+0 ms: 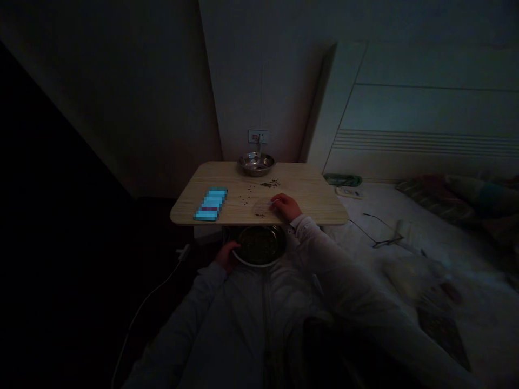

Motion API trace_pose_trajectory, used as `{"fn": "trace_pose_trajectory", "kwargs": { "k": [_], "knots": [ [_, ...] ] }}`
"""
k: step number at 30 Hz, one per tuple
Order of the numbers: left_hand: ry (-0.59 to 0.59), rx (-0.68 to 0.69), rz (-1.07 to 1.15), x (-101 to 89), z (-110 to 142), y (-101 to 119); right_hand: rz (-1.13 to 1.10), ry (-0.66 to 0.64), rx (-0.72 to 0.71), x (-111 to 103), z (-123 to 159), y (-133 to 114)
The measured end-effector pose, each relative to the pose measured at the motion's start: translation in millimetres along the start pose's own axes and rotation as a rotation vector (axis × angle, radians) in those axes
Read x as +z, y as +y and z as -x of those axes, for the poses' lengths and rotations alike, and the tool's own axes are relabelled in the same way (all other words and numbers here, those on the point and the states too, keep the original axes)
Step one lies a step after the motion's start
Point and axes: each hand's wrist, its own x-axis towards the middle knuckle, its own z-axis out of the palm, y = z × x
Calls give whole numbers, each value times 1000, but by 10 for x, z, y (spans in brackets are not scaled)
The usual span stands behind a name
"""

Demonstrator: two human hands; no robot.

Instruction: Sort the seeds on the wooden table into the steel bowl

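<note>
On the small wooden table [312,189], my right hand [286,207] has its fingers closed at the edge of a clear, round, lid-like disc [261,206]. Its exact kind is too dim to tell. A few small dark bits show at the disc's front edge. Farther back lies a scatter of dark seed-like bits [270,184], with some loose ones to the left. Below the table's front edge, my left hand [227,257] grips the left rim of a wide, shiny basin [259,265] on my lap. Dark contents, hard to make out, fill the basin.
A steel bowl [256,164] stands at the table's back edge. A lit phone [211,204] lies at the left. Behind is a wall socket [258,136]. To the right is a bed [365,216] with eyeglasses [387,241]; a white cable [150,297] runs at lower left.
</note>
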Motion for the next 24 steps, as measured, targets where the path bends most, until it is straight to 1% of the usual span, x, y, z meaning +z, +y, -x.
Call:
{"fn": "trace_pose_trajectory", "kwargs": {
  "k": [6, 12, 17, 24],
  "knots": [
    [46, 17, -5, 27, 40, 16, 6, -13, -16, -9, -18, 27],
    [48, -3, 0, 38, 30, 28, -45, -89, 33, 3, 22, -14],
    [28, 3, 27, 18, 3, 6, 49, -116, 11, 10, 26, -6],
    [10, 14, 15, 3, -7, 5, 161, -82, -29, 18, -20, 82]
  ]
}}
